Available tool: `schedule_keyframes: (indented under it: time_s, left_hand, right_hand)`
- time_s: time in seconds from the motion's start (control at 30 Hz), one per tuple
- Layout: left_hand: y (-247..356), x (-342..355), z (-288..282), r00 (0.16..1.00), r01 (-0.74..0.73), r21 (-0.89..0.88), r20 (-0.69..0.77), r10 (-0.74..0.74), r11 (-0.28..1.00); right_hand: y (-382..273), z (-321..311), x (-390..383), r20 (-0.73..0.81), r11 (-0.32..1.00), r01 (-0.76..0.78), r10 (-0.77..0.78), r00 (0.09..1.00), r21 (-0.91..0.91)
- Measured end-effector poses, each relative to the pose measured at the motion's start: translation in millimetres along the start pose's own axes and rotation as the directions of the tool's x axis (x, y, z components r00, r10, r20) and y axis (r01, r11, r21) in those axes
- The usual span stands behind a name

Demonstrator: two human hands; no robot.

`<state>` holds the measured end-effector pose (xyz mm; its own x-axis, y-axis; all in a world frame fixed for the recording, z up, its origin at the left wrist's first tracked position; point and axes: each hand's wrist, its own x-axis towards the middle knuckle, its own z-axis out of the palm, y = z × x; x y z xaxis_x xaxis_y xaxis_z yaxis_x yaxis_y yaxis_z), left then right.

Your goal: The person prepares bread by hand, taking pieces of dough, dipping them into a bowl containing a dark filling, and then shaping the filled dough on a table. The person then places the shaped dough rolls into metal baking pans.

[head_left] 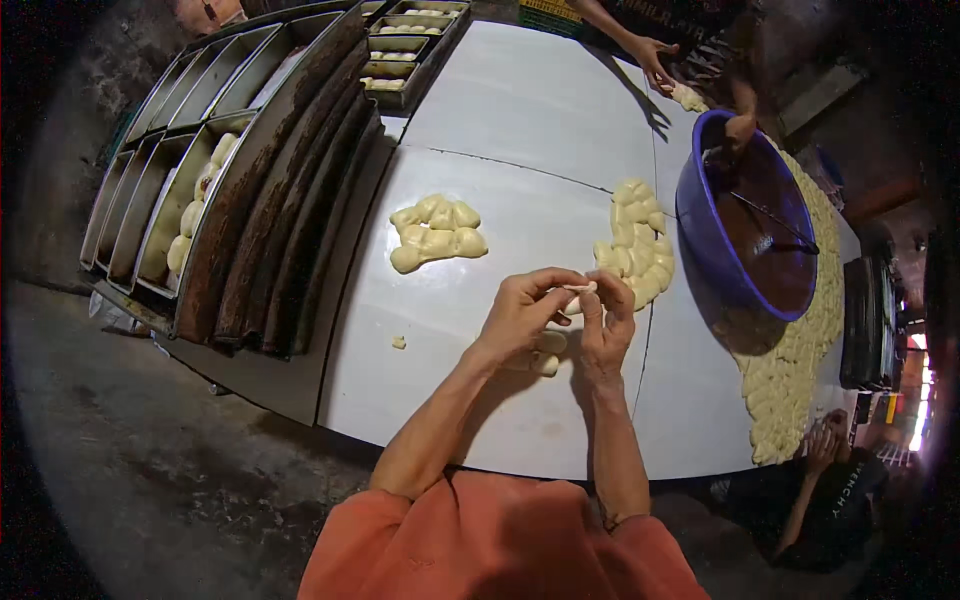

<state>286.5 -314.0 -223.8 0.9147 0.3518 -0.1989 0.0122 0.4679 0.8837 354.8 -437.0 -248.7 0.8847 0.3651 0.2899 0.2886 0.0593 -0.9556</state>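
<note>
My left hand (525,315) and my right hand (605,325) meet over the white table, fingers closed on a small pale piece of dough (580,292) held between their fingertips. Just below them lie more dough pieces (545,362), partly hidden by my hands. Up and to the left rests a cluster of pale yellow dough lumps (436,240). Just right of my right hand a larger, curved mass of dough pieces (640,240) lies on the tabletop (485,110). A tiny dough scrap (398,342) sits left of my left forearm.
Metal loaf tins (180,200), some holding dough, stand left, with more (400,56) behind. A purple tub (710,240) of brown mixture sits right, beside a broad dough layer (795,400). A co-worker's hands (655,60) work at the back; another person (825,500) is at lower right.
</note>
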Motion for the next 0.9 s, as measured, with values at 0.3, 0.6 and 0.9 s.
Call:
schedule_keyframes:
  time_s: [0.3, 0.6, 0.9]
  left_hand:
    - [-21.2, -4.9, 2.5, 0.999, -0.036, 0.190, 0.029, 0.031, 0.981]
    - [-14.7, -24.9, -7.5, 0.993, -0.076, 0.594, 0.121, 0.005, 0.801]
    - [-45.5, -29.2, -25.1, 0.878, -0.476, 0.839, 0.438, 0.190, 0.264]
  right_hand:
    - [8.0, -30.5, -0.5, 0.065, 0.968, -0.112, 0.130, 0.989, -0.223]
    - [-24.8, -74.9, -34.8, 0.211, 0.915, -0.371, 0.398, 0.893, -0.156]
    - [-2.9, -69.9, -37.5, 0.377, 0.827, -0.060, 0.318, 0.870, -0.559]
